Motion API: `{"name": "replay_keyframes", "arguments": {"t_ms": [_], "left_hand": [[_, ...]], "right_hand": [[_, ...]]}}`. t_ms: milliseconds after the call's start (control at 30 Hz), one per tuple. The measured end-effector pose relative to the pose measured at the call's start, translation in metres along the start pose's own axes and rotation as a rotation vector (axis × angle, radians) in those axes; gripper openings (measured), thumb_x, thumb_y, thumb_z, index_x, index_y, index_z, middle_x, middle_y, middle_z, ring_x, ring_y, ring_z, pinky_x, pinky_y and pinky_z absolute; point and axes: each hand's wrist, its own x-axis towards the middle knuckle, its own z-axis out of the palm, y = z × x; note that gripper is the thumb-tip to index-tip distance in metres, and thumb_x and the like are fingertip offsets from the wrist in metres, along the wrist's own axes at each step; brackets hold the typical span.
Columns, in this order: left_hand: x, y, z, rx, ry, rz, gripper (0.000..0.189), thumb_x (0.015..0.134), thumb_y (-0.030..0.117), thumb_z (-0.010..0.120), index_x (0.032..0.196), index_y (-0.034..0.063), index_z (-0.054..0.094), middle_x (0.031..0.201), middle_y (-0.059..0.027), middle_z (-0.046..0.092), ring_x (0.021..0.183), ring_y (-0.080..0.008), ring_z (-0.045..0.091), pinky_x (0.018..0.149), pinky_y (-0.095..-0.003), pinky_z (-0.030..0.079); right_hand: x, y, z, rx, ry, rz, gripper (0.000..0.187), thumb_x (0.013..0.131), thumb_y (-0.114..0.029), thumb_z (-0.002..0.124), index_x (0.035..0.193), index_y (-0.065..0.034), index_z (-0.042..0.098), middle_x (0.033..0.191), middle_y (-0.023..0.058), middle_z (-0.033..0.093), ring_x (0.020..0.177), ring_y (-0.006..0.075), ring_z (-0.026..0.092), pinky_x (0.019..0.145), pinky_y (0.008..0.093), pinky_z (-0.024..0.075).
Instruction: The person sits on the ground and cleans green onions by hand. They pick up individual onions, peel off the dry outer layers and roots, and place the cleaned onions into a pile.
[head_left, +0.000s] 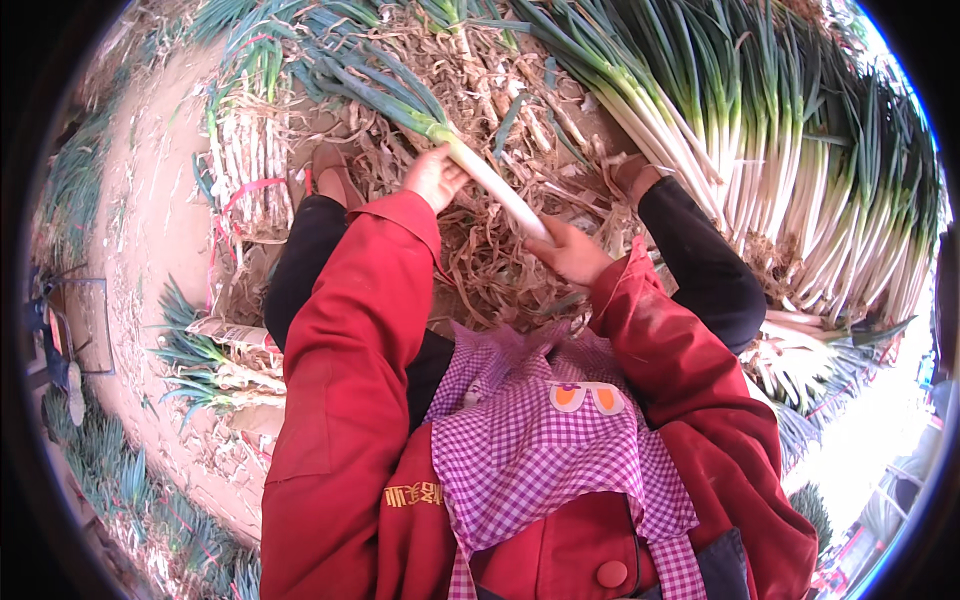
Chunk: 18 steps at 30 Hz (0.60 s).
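Observation:
A long-stalked Welsh onion (491, 182) lies slantwise between my two hands, its green leaves pointing to the upper left. My left hand (437, 180) supports it just below where the white shank turns green, palm turned up and fingers loosely curled. Around the lower white end my right hand (571, 251) is closed, hiding the root tip. The white shank looks smooth and clean. Beneath both hands spreads a heap of dry, peeled onion skins (487, 262) on the ground between my feet.
Many cleaned onions (750, 172) stand in a leaning row at the right. Unpeeled onions (517, 105) lie ahead. At the left is a bundle (251, 165) tied with pink tape (251, 193). More onions (225, 367) lie beside my left leg, and leafy piles (127, 480) line the far left.

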Motion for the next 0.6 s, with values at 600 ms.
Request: {"name": "replay_keyframes", "arguments": {"t_ms": [600], "left_hand": [[-0.014,-0.134,-0.025,1.557,-0.398,0.143,0.054,0.087,0.023,0.060,0.131,-0.0041,0.043,0.128,-0.0243,0.048,0.114,-0.0353,0.053,0.098,-0.0394,0.041]], "right_hand": [[0.094,0.164,-0.191,-1.031,0.723,0.214,0.029,0.084,-0.025,0.052,0.109,-0.0110,0.060,0.103,0.0190,0.061,0.090,0.0350,0.063,0.080,0.0449,0.0501]]}}
